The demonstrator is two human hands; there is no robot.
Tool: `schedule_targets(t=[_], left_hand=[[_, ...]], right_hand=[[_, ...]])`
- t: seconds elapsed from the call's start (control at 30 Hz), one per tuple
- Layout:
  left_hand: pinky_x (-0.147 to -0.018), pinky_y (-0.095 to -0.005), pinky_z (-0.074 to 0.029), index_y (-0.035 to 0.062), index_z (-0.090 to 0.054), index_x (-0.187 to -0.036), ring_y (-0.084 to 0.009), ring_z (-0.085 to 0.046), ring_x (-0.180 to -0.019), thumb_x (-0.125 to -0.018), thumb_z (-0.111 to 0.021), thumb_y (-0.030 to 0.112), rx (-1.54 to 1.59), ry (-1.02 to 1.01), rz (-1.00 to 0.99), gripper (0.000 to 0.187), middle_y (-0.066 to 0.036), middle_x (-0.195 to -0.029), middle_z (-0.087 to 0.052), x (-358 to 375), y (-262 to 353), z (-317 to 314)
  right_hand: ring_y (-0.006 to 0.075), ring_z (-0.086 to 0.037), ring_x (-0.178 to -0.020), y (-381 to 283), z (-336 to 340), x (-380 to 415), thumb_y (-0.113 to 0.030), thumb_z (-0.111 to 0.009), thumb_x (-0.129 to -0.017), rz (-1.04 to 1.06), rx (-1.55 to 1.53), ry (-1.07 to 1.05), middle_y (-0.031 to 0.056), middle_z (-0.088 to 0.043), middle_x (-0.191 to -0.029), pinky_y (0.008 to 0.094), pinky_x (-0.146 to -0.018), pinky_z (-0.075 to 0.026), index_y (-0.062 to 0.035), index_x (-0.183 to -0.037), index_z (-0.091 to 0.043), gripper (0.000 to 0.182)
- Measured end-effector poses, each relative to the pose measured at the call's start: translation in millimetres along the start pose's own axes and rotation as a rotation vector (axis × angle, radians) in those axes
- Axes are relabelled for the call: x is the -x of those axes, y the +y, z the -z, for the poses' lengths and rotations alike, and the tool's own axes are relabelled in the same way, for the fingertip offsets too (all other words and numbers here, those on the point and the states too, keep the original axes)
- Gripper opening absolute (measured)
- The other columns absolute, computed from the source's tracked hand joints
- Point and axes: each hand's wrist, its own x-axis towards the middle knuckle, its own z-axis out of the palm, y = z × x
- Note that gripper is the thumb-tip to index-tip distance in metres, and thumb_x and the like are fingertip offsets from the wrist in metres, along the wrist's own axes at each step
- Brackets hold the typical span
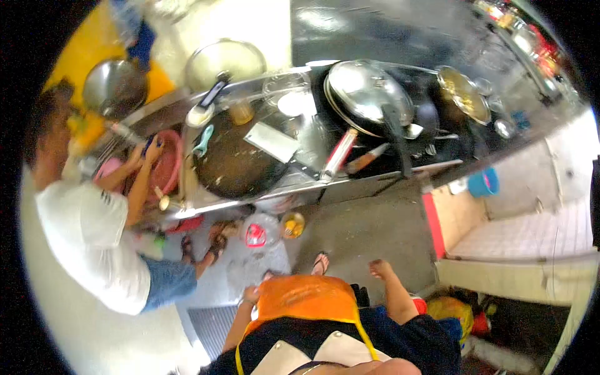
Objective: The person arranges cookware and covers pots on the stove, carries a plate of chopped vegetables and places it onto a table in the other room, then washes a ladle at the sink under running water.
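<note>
Both hands free: left hand (251, 294) and right hand (379, 269) hang loosely curled, holding nothing; chopping board (236, 164) at 11 o'clock sits untouched.

Glossy metal lid (367, 89); shiny steel counter (300, 184); pink plastic basin (167, 164)

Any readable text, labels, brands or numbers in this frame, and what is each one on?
None can be read.
Red mark on the clear bag on the floor: too blurred to tell.
Dark marks on the co-worker's white sleeve: too small to read.
Bottles at the far end of the counter: labels blurred.
</note>
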Motion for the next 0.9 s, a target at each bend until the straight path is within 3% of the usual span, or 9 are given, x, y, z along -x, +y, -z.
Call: schedule_targets(t=[0.07, 0.13, 0.23, 0.33, 0.53, 0.63, 0.73, 0.83, 0.9], left_hand=[[-0.081, -0.0432, -0.044, 0.0041, -0.064, -0.094, -0.0367, -0.057, -0.091, -0.079, -0.052, 0.042, -0.023, 0.059, -0.292, 0.043, -0.021, -0.095, -0.061, 24, 101, 40], [-0.08, -0.0413, -0.046, 0.0045, -0.064, -0.094, -0.0337, -0.058, -0.089, -0.078, -0.055, 0.036, -0.173, 0.198, -0.393, 0.037, -0.017, -0.092, -0.063, -5, 103, 42], [-0.079, -0.0403, -0.047, 0.006, -0.064, -0.094, -0.0317, -0.06, -0.086, -0.076, -0.058, 0.031, -0.187, 0.113, -0.304, 0.031, -0.015, -0.09, -0.064, -20, 165, 96], [-0.073, -0.0409, -0.047, 0.0069, -0.064, -0.093, -0.0338, -0.06, -0.082, -0.076, -0.056, 0.031, -0.049, -0.026, -0.204, 0.031, -0.018, -0.09, -0.063, -71, 165, 109], [-0.073, -0.0398, -0.047, 0.0057, -0.065, -0.084, -0.0328, -0.061, -0.082, -0.078, -0.054, 0.033, -0.146, 0.12, -0.118, 0.03, -0.02, -0.086, -0.062, -110, 122, 102], [-0.074, -0.0396, -0.047, 0.0038, -0.064, -0.081, -0.0349, -0.06, -0.083, -0.076, -0.056, 0.031, -0.268, 0.042, -0.569, 0.029, -0.021, -0.087, -0.062, -104, 117, 96], [-0.075, -0.0384, -0.047, 0.0025, -0.065, -0.084, -0.0327, -0.061, -0.083, -0.074, -0.058, 0.028, -0.168, -0.054, -0.123, 0.028, -0.019, -0.088, -0.063, -55, 149, 98], [-0.074, -0.0379, -0.047, 0.0011, -0.065, -0.082, -0.031, -0.061, -0.081, -0.072, -0.059, 0.027, -0.033, 0.021, -0.185, 0.028, -0.016, -0.085, -0.065, -88, 79, 49], [-0.073, -0.0381, -0.047, 0.0013, -0.064, -0.081, -0.0306, -0.062, -0.082, -0.071, -0.058, 0.026, -0.249, -0.019, -0.332, 0.027, -0.016, -0.085, -0.065, -86, 74, 54]], right_hand=[[0.0173, -0.057, -0.059, 10, 52, -46, -0.028, -0.04, -0.09, -0.071, 0.522, 0.042, 0.0032, -0.062, -0.088, 0.0313, -0.051, -0.049, -0.0114, -0.11, -0.053, 0.029], [0.018, -0.058, -0.059, 52, 118, -108, -0.026, -0.042, -0.089, 0.441, 0.798, 0.108, 0.006, -0.062, -0.085, 0.0314, -0.05, -0.049, -0.0081, -0.106, -0.055, 0.028], [0.0174, -0.058, -0.058, 5, 59, 19, -0.022, -0.046, -0.087, 0.291, 0.295, 0.299, 0.0087, -0.062, -0.08, 0.0301, -0.048, -0.049, -0.0039, -0.102, -0.057, 0.026], [0.0168, -0.059, -0.058, 17, 37, 30, -0.018, -0.048, -0.086, 0.23, 0.008, 0.19, 0.0095, -0.062, -0.076, 0.0287, -0.047, -0.048, -0.0012, -0.098, -0.057, 0.023], [0.015, -0.056, -0.055, 82, 23, 18, -0.019, -0.052, -0.085, 0.153, 0.374, 0.21, 0.0065, -0.06, -0.073, 0.0291, -0.047, -0.047, -0.003, -0.097, -0.057, 0.021], [0.015, -0.055, -0.054, 78, 27, 35, -0.022, -0.052, -0.085, -0.016, 0.271, 0.141, 0.0059, -0.06, -0.074, 0.0294, -0.044, -0.047, -0.0047, -0.099, -0.057, 0.022], [0.0148, -0.056, -0.055, 90, 48, -23, -0.024, -0.053, -0.085, 0.231, 0.458, 0.019, 0.0059, -0.061, -0.076, 0.03, -0.043, -0.046, -0.0062, -0.101, -0.057, 0.024], [0.014, -0.057, -0.057, 95, 60, -41, -0.025, -0.053, -0.085, 0.439, 0.322, 0.031, 0.0059, -0.062, -0.079, 0.0294, -0.044, -0.045, -0.0064, -0.104, -0.056, 0.027], [0.0141, -0.057, -0.059, 52, 38, -15, -0.025, -0.053, -0.085, 0.177, 0.136, 0.085, 0.0058, -0.062, -0.08, 0.0286, -0.045, -0.044, -0.0056, -0.106, -0.055, 0.029]])
